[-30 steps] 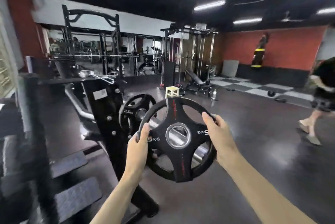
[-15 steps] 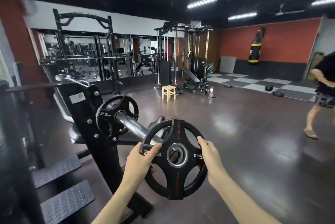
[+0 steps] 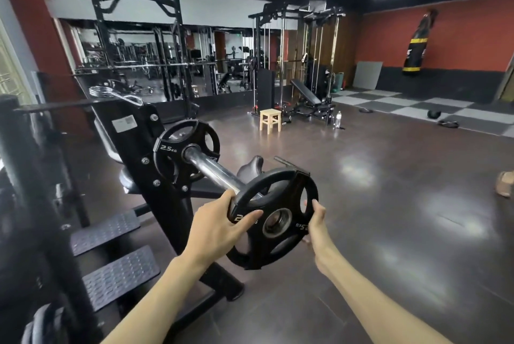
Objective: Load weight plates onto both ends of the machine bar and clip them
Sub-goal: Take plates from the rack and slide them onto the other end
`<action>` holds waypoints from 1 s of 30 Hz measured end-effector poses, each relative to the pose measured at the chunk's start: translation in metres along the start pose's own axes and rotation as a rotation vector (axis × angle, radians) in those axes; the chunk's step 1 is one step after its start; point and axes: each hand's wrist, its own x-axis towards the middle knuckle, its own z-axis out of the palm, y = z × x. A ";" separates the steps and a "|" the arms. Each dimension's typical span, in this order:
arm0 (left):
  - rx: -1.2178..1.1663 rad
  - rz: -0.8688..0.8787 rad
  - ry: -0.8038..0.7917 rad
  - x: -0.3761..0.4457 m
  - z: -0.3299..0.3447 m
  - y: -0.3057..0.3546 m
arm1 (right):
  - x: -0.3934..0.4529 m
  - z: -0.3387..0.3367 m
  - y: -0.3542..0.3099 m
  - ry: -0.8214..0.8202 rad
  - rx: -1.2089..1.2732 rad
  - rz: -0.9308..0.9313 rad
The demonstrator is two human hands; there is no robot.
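I hold a black weight plate [image 3: 274, 221] with three grip holes in both hands at the free end of the chrome machine bar [image 3: 214, 169]. My left hand [image 3: 219, 225] grips its left rim, thumb across the face. My right hand [image 3: 315, 221] grips its right rim. The plate is tilted and its centre hole sits just below the bar's tip, which it hides. A black 2.5 kg plate [image 3: 185, 153] sits further up the bar against the black machine upright [image 3: 155, 176]. A chrome spring clip [image 3: 103, 91] lies on top of the machine.
Black tread steps [image 3: 111, 257] of the machine are at lower left. A wooden stool [image 3: 269, 119], a bench [image 3: 306, 96] with cable rack and a water bottle [image 3: 338, 119] stand mid-floor. Someone's foot [image 3: 504, 183] shows at the right edge. Loose plates lie on the checkered mats.
I lowered the plate and brought it to the end of the bar, tilting it. The view dropped and shifted left; the person on the right walked mostly out of frame.
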 end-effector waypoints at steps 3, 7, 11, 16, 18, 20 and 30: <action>0.160 0.072 0.064 -0.002 0.002 0.004 | 0.001 0.002 -0.003 -0.048 0.065 0.033; 0.285 0.038 0.126 0.002 0.002 0.008 | 0.011 0.014 -0.013 -0.076 -0.027 0.091; 0.361 -0.045 0.105 0.025 -0.007 -0.010 | 0.017 0.028 -0.058 -0.123 -0.441 0.122; 0.350 -0.149 0.100 0.045 -0.011 -0.039 | 0.019 0.071 -0.107 -0.364 -0.731 -0.088; 0.367 -0.153 0.108 0.050 -0.011 -0.049 | 0.021 0.090 -0.111 -0.323 -0.846 -0.189; 0.365 -0.164 0.113 0.057 -0.012 -0.061 | 0.029 0.106 -0.114 -0.267 -0.799 -0.201; 0.346 -0.196 0.184 0.089 -0.015 -0.154 | 0.077 0.195 -0.117 -0.119 -0.571 -0.092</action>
